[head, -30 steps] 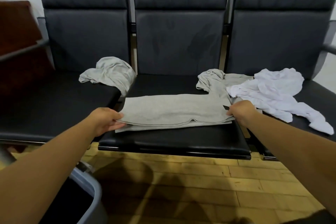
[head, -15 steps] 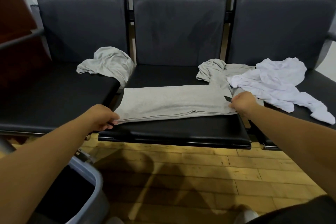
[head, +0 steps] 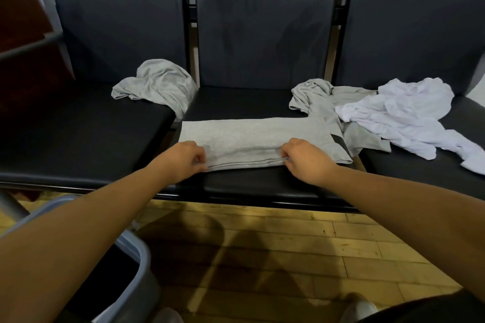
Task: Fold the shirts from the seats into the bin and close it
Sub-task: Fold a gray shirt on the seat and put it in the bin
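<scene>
Since the folded grey shirt (head: 252, 139) lay as a long flat strip across the middle seat (head: 262, 183), both hands were on its near edge. The left hand (head: 183, 158) pinched the stacked layers towards the left end and the right hand (head: 305, 160) pinched them towards the right. My guess is that grip kept the layers together for the next fold or a lift.

Three more were waiting: a crumpled grey shirt (head: 157, 84) on the left seat, another grey shirt (head: 322, 97) at the far right of the middle seat, and a white shirt (head: 399, 110) partly on top of that one.

The bin (head: 136, 252) sat near left on the floor, mostly behind the left forearm and cut off by the frame. I couldn't see inside it or spot a lid. The fingertips were tucked into the cloth, and I couldn't make out the dark patch at the strip's right end.
</scene>
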`<state>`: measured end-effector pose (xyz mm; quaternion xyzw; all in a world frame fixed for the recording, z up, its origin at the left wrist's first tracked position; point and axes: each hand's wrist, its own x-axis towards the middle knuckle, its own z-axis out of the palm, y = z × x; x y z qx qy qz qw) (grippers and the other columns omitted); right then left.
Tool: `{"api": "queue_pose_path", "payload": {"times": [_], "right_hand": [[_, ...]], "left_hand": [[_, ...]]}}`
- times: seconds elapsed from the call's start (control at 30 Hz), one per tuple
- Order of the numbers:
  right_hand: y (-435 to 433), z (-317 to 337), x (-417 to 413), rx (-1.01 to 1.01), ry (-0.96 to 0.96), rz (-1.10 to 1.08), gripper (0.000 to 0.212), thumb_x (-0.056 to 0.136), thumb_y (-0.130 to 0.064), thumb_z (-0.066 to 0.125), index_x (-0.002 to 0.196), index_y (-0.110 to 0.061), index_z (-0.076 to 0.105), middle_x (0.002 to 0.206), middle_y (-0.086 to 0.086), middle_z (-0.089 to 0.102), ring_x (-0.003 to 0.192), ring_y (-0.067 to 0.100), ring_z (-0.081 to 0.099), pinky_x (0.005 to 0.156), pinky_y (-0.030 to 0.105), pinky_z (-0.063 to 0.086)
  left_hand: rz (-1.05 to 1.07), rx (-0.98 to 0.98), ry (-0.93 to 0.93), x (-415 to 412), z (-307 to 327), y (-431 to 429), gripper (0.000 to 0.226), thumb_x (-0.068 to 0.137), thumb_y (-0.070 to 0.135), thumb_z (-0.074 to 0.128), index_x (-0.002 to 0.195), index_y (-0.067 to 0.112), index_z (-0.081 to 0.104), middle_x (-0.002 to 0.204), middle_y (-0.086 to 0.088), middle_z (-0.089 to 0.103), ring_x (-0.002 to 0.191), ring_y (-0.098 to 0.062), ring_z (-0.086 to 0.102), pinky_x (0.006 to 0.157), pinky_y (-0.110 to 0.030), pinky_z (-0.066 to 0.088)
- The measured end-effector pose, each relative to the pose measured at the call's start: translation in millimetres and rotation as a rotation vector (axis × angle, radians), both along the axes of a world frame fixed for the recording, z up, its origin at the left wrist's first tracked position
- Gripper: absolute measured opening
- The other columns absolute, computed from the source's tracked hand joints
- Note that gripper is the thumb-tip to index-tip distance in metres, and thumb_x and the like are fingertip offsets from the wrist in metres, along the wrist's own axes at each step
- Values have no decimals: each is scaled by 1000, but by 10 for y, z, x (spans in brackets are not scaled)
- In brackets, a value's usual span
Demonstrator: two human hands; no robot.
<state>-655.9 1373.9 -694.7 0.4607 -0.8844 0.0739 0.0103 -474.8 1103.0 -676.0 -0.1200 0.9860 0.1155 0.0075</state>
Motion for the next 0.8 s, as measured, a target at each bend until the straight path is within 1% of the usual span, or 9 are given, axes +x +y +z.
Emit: {"api": "queue_pose_path", "payload": {"times": [0.2,0.27,0.33,0.4,0.47,0.53,0.6,0.7,0.8], "right_hand": [[63,-27,-104,46,79,-24,13,98,-21,54,107,-15,62,108,6,57,102,26,54,87,35,44],[68,3,-137,44,37,-40,6,96,-23,59,99,-17,60,104,4,58,100,25,54,85,35,42],[76,56,-168,-1,-67,-60,12,93,-24,66,89,-18,57,96,1,58,93,22,54,82,34,44],[103,91,-201,-73,-206,-72,14,91,-24,69,86,-18,58,89,-4,56,86,16,54,77,30,41],[141,102,-227,-110,-270,-81,11,92,-23,69,88,-14,63,85,-8,55,83,12,53,76,27,39],[181,103,-249,-70,-251,-87,7,94,-19,66,95,-11,67,92,-4,56,88,15,56,81,27,43],[210,103,-251,-14,-188,-65,7,95,-16,63,98,-11,67,99,1,55,92,18,56,86,28,46],[237,110,-224,43,-103,-35,7,96,-14,56,91,-14,61,96,0,52,92,20,54,81,26,41],[266,164,-192,2,-52,-37,7,98,-14,48,95,-14,55,98,2,54,88,19,51,75,28,38]], "left_hand": [[-1,-16,68,48,-16,-58,13,100,24,58,101,15,69,100,-1,61,94,-23,59,87,-39,49],[48,3,161,71,-3,-69,13,102,23,54,98,14,62,92,-4,61,83,-24,58,78,-42,50],[49,-2,248,96,9,-88,12,104,22,51,98,13,56,81,-4,59,73,-25,55,69,-43,49],[-9,3,177,129,15,-112,9,102,26,55,99,17,56,84,0,60,77,-22,57,72,-40,50],[-89,-12,40,148,-20,-132,14,97,33,63,105,22,60,99,5,60,92,-16,57,85,-34,50],[-117,-31,-12,151,-43,-148,20,96,34,64,112,22,64,109,6,56,102,-14,55,94,-32,47],[-106,-43,-2,142,-37,-149,17,99,26,60,113,19,66,111,3,56,103,-18,56,96,-35,47],[-70,-62,33,128,-26,-143,13,99,21,59,108,16,68,107,1,58,99,-20,58,92,-36,48],[-19,9,138,150,11,-170,3,95,18,67,96,15,67,99,0,60,91,-17,57,79,-21,44]]}}
